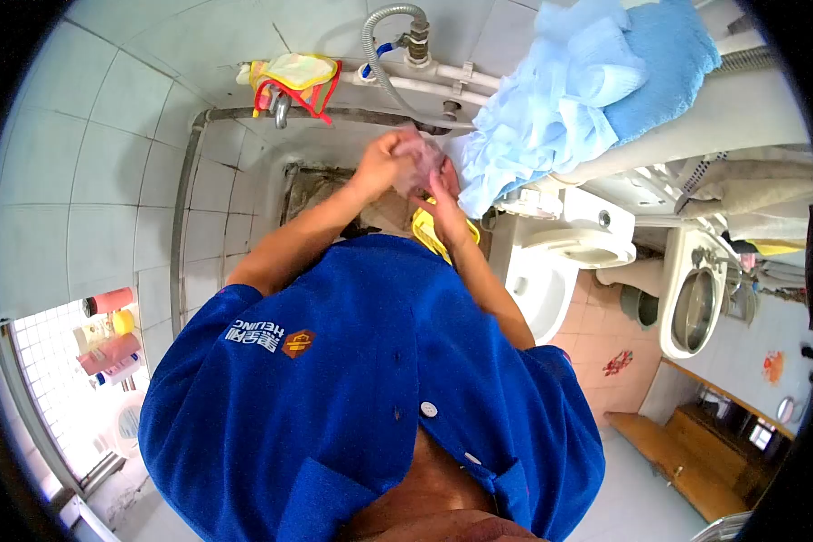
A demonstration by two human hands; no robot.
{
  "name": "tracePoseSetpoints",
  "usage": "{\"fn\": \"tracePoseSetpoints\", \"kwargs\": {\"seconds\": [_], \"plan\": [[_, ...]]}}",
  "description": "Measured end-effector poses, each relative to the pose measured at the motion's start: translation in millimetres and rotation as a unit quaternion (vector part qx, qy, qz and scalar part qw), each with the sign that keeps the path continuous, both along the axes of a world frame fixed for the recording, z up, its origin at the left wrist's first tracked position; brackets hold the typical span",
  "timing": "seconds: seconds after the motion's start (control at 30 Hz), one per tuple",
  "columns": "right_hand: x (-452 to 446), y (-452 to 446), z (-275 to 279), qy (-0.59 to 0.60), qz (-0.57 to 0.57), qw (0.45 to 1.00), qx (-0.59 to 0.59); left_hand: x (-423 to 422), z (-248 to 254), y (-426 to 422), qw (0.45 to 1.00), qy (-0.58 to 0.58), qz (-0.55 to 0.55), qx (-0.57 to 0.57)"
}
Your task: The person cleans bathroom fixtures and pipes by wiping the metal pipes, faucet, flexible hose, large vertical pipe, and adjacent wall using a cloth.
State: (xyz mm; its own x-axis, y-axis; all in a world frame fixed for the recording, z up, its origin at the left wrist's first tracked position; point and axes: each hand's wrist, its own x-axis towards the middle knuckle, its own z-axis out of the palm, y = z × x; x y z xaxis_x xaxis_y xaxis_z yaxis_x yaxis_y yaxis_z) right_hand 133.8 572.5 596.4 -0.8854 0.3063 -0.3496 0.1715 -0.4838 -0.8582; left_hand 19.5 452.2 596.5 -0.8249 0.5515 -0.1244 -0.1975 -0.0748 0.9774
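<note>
A small pinkish cloth (417,155), blurred at its edges, is bunched up between my two hands. My left hand (381,169) has its fingers closed on the cloth's left side. On the other side, my right hand (447,200) grips the lower right part of it, its fingers partly hidden. Under my right hand is a yellow plastic basket or container (430,230), mostly covered by my arm and shirt. Just right of my hands hangs a light blue ruffled fabric (551,99).
Patterned cloth with red trim (296,72) hangs over a tap (282,110) on the tiled wall. A flexible metal hose (372,45) and white pipes (465,76) run behind my hands. Right are a white toilet (587,248) and washbasin (696,298); bottles (108,352) stand left.
</note>
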Motion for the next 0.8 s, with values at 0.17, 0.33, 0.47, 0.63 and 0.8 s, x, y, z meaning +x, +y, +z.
{"fn": "tracePoseSetpoints", "kwargs": {"seconds": [0.17, 0.33, 0.47, 0.63, 0.8], "plan": [[-19.0, -4.0, -7.3, 0.089, 0.015, 0.981, -0.169, 22.7, 22.4, -9.2, 0.988, -0.093, -0.103, 0.072], [-29.9, -7.3, 7.8, 0.108, -0.077, 0.950, 0.283, 10.5, 21.9, -29.8, 0.993, -0.043, -0.056, 0.092], [-65.9, 2.0, -1.4, 0.150, -0.143, 0.801, 0.562, -2.4, 10.6, -56.7, 0.999, -0.038, -0.011, 0.037], [-77.7, -18.0, -22.6, 0.058, -0.096, 0.769, 0.629, -12.0, 8.6, -92.8, 0.994, -0.095, -0.037, 0.030], [-84.2, -31.6, -3.8, 0.117, -0.040, 0.796, 0.593, -31.2, -5.2, -123.4, 0.994, -0.102, -0.037, -0.011]]}}
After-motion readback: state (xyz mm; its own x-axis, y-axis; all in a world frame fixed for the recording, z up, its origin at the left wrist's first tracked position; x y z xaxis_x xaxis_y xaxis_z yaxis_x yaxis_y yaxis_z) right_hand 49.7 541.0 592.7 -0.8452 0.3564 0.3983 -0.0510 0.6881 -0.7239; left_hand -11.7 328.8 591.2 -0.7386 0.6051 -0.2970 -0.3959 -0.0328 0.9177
